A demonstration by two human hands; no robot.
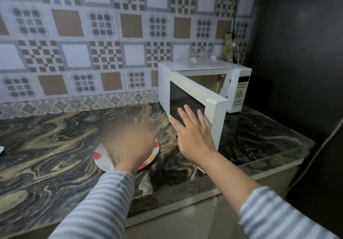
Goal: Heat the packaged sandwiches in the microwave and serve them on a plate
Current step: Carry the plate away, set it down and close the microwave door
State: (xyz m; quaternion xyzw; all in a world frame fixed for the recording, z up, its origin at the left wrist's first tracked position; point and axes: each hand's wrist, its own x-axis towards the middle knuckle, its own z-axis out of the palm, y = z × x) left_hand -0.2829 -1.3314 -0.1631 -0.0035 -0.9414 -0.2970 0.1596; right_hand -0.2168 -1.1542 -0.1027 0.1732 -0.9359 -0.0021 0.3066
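Striped sleeves lowest in frame. Right hand (194,138): fingers straight and spread, flat against the half-open microwave door (193,97). Left hand (135,142): blurred over the spotted plate (101,158) on the worktop (55,145); grip indeterminable. Sandwiches not discernible.

both arms reach forward from the bottom of the frame in grey-striped sleeves. the right hand (194,136), right of centre, is held flat with fingers straight and spread. the left hand (137,142), at centre, is blurred, its fingers unclear.
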